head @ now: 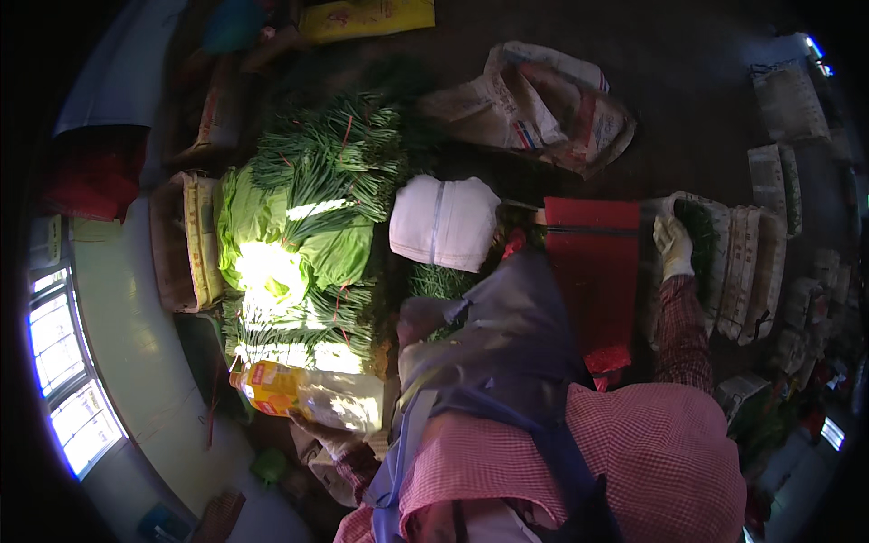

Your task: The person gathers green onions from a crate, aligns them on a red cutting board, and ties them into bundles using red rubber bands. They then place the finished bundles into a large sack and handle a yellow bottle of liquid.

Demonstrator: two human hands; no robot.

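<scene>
My left hand, in a pale glove, is at the underside of a large clear plastic bottle with an orange label, gripping it. The bottle lies across the picture beside the bundled greens; most of my fingers are hidden behind it. My right hand, also gloved, touches the near rim of a white crate holding dark green leaves. Whether its fingers close on the rim is unclear. Bundles of long green stalks tied with red bands and broad pale-green leaves are stacked in front of my left side.
A folded white cloth bundle with a grey strap sits by my knees. Beside my leg stands a red board-like object. Empty-looking crates flank both sides. A crumpled woven sack lies on the floor ahead.
</scene>
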